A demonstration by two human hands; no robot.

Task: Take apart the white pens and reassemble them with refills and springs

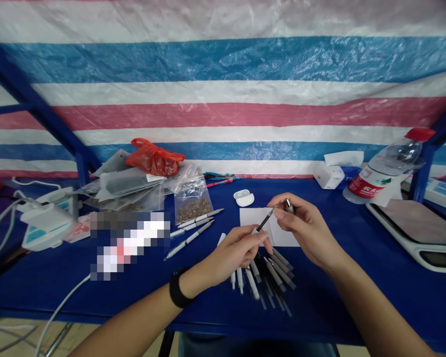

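Note:
My left hand (pixel 241 250), with a black band on its wrist, is closed around a pen. The pen's dark refill (pixel 265 220) sticks out of the fist, pointing up and right. At the refill's thin tip, my right hand (pixel 310 225) pinches with thumb and forefinger. A short dark pen part (pixel 289 205) with a shiny end is also tucked in the right fingers. Below both hands lie several loose pen barrels (pixel 278 272) and dark refills (pixel 273 292), partly hidden by my left hand. A white paper sheet (pixel 250 214) lies behind the hands.
Several white-and-grey pens (pixel 189 239) lie at left, near a bag of brown bits (pixel 194 208). An open white earbud case (pixel 244 198) sits behind the paper. At right stand a red-capped bottle (pixel 382 173), a tissue pack (pixel 332 176) and a scale (pixel 412 223). Cables run at far left.

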